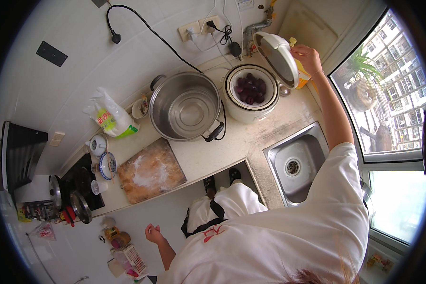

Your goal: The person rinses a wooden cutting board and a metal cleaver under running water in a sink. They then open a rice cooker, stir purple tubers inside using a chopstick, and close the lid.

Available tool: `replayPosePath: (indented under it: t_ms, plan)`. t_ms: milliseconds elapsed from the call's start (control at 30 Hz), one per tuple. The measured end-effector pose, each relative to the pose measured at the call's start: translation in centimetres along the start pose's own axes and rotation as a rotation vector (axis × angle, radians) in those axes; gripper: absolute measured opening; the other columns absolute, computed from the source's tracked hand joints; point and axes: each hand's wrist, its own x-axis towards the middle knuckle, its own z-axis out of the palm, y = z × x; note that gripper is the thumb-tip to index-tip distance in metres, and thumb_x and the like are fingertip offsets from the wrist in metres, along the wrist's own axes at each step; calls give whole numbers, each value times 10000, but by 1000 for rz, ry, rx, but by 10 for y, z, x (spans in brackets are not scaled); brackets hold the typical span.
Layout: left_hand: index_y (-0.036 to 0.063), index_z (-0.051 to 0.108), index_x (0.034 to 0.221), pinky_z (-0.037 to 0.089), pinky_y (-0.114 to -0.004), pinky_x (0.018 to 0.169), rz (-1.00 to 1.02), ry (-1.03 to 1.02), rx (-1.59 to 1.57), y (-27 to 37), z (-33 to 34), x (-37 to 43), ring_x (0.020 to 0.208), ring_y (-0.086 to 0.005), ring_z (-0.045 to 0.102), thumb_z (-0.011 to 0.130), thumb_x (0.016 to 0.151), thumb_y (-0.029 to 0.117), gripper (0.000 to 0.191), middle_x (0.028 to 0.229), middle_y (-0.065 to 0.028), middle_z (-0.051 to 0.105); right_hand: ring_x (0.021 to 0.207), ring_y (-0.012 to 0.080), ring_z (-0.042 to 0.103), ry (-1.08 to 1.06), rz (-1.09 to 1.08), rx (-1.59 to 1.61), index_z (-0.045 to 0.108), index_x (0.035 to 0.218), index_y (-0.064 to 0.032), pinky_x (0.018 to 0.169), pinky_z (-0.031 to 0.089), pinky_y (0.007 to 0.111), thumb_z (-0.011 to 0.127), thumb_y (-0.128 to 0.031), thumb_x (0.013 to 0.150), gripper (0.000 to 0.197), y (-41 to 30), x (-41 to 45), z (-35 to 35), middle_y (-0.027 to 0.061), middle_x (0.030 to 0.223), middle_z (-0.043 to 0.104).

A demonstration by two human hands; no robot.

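My right hand (pixel 306 56) is raised at the back right, touching the outer side of a tilted white lid (pixel 280 60); its fingertips are partly hidden, so its grip is unclear. The lid stands up beside a white rice cooker (pixel 250 115). Inside the cooker, dark purple pieces of food (pixel 250 88) lie in a pale bowl or pot. Low at the left, my left hand (pixel 153 233) hangs in the air away from the counter, its fingers curled loosely with nothing seen in them. A large steel pot (pixel 184 106) without a lid stands left of the cooker.
A flour-dusted wooden board (pixel 151 170) lies near the counter's front edge. Behind it stands a plastic flour bag (pixel 110 115). A steel sink (pixel 294 163) is at my right, beside a window. A teapot (pixel 98 145), a patterned bowl (pixel 107 165) and a stove (pixel 83 177) are at left.
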Motion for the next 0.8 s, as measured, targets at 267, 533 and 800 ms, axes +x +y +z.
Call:
replayPosePath:
  t_ms: [267, 533, 800]
  plan:
    - [-5, 561, 911, 478, -234, 501, 27, -48, -27, 0, 8, 2, 545, -153, 531, 518, 813, -15, 108, 725, -93, 551, 750, 124, 609, -81, 269, 82, 634, 1043, -33, 719, 493, 246, 597, -140, 830, 241, 57, 10, -26, 86, 861, 650]
    - [-3, 569, 884, 475, -237, 477, -2, -80, -91, -8, 24, 27, 524, -146, 520, 534, 804, -4, 88, 729, -85, 548, 740, 121, 631, 48, 612, 154, 664, 974, -82, 598, 483, 201, 619, -221, 802, 226, 31, -25, -49, 25, 870, 647]
    - [16, 509, 981, 476, -228, 610, 449, -599, -157, 88, 105, 32, 720, -132, 535, 552, 809, 6, 178, 916, -74, 540, 816, 122, 607, 310, 558, 773, 587, 1093, -57, 733, 470, 234, 559, -271, 864, 315, -92, -218, -97, 47, 944, 634]
